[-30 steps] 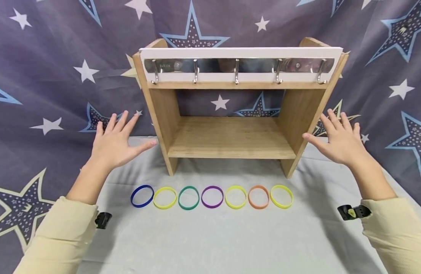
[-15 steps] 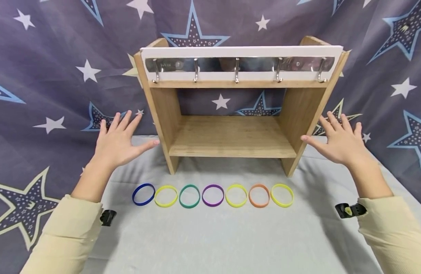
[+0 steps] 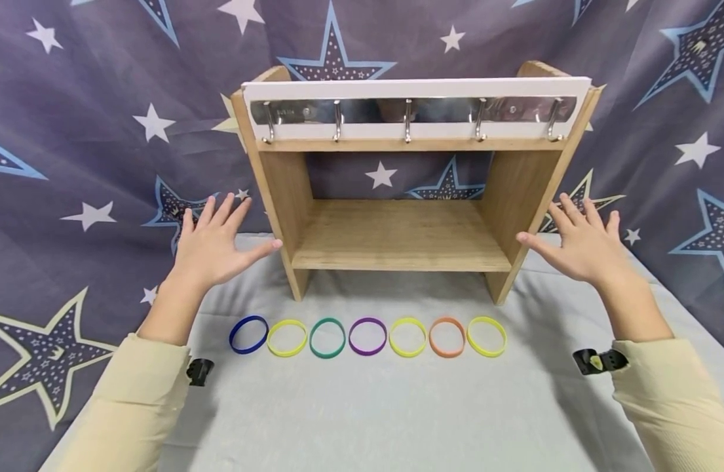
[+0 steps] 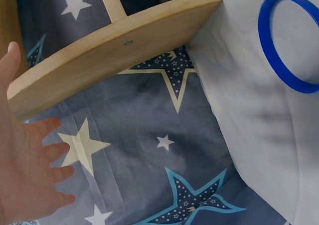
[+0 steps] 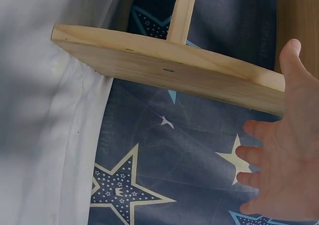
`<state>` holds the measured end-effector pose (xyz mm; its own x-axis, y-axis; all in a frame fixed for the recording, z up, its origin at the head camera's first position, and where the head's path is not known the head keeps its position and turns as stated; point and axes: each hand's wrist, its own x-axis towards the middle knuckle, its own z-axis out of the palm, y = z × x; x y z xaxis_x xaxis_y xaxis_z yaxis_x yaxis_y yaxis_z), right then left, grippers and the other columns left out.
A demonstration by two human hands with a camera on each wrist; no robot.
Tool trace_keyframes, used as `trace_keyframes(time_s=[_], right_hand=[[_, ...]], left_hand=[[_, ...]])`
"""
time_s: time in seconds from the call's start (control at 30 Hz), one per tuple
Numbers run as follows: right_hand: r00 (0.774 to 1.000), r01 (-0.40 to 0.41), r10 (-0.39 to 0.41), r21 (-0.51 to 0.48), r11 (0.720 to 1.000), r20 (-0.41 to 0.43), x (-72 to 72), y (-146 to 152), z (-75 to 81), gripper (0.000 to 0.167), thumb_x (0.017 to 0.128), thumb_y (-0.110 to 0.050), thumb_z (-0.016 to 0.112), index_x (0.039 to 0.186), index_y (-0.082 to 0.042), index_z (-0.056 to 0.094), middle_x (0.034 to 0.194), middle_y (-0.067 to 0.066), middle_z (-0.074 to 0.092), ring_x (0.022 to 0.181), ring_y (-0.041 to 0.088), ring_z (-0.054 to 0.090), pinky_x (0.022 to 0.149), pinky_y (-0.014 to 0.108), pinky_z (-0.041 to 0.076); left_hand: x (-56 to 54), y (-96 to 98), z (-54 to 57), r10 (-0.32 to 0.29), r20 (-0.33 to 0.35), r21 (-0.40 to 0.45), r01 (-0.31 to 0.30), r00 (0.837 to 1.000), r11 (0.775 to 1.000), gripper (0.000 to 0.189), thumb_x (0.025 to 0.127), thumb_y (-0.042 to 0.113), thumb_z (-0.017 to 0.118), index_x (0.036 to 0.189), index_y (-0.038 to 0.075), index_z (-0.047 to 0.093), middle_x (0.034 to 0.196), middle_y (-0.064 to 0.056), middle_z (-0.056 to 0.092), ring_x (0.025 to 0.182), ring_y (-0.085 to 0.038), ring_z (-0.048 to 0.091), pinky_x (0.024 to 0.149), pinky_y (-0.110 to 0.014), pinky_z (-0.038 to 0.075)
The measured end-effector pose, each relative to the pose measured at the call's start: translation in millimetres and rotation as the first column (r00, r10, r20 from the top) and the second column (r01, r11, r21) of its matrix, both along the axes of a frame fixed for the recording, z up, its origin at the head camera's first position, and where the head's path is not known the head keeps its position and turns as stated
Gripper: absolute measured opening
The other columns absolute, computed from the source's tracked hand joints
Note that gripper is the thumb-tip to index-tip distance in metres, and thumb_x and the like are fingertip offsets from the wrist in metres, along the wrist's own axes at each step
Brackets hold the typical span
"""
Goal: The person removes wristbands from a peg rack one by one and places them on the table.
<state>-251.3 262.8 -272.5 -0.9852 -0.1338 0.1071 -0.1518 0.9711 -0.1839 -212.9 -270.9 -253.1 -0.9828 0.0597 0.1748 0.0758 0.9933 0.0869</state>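
Note:
My left hand point(image 3: 211, 252), fingers spread and holding nothing, hovers left of the wooden shelf point(image 3: 400, 236), its thumb tip overlapping the side panel's edge in the head view. On the other side my right hand point(image 3: 588, 249) is spread the same way, its thumb overlapping the right panel. In front of the shelf lies a row of silicone wristbands: blue point(image 3: 248, 353), yellow point(image 3: 287, 354), green point(image 3: 327, 356), purple point(image 3: 367, 354), a second yellow point(image 3: 407, 355), orange point(image 3: 447, 355) and a third yellow point(image 3: 487, 354). The left wrist view shows the blue wristband point(image 4: 271, 50) close up.
Across the shelf's upper front runs a white board with a metal hook rail point(image 3: 373, 110) bearing several hooks. A pale cloth point(image 3: 367, 413) covers the table. Behind hangs a dark curtain point(image 3: 208, 52) printed with stars. Each sleeve has a black strap near the wrist.
My left hand has drifted slightly to the right, closer to the shelf. The right hand has shifted very slightly left. The wristbands stay in their row.

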Motion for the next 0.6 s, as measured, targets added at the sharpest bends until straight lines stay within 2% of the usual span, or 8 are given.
trace_keyframes(time_s=[0.13, 0.37, 0.6], right_hand=[[1.000, -0.004, 0.004, 0.002, 1.000, -0.017, -2.4, -3.0, 1.2, 0.097, 0.090, -0.073, 0.034, 0.152, -0.001, 0.017, 0.160, 0.024, 0.002, 0.145, 0.051, -0.006, 0.109, 0.078, -0.012], [0.999, -0.002, 0.002, 0.009, 1.000, -0.045, -5.4, -3.6, 5.5, 0.095, 0.090, -0.073, 0.033, 0.152, -0.002, 0.020, 0.160, 0.024, 0.004, 0.145, 0.052, -0.002, 0.109, 0.079, -0.010], [0.999, -0.004, 0.004, 0.007, 1.000, -0.040, -5.4, -4.4, 5.6, 0.097, 0.090, -0.074, 0.033, 0.151, 0.001, 0.021, 0.160, 0.024, 0.005, 0.146, 0.051, -0.001, 0.109, 0.078, -0.010]], left_hand=[[-2.0, 2.6, 1.4, -0.005, -0.003, 0.001, 0.005, 1.000, 1.000, 0.102, 0.080, 0.082, 0.041, 0.155, 0.018, 0.016, 0.163, -0.016, 0.009, 0.149, -0.046, 0.001, 0.118, -0.070, -0.005], [-3.5, 4.2, 5.1, -0.001, 0.035, -0.013, 0.001, 0.999, 1.000, 0.102, 0.080, 0.082, 0.039, 0.155, 0.016, 0.016, 0.163, -0.016, 0.006, 0.148, -0.046, 0.001, 0.117, -0.070, -0.006], [-3.0, 3.0, -1.3, -0.001, 0.063, -0.017, 0.002, 0.998, 1.000, 0.102, 0.081, 0.082, 0.038, 0.154, 0.014, 0.019, 0.163, -0.015, 0.004, 0.148, -0.046, 0.001, 0.117, -0.071, -0.006]])
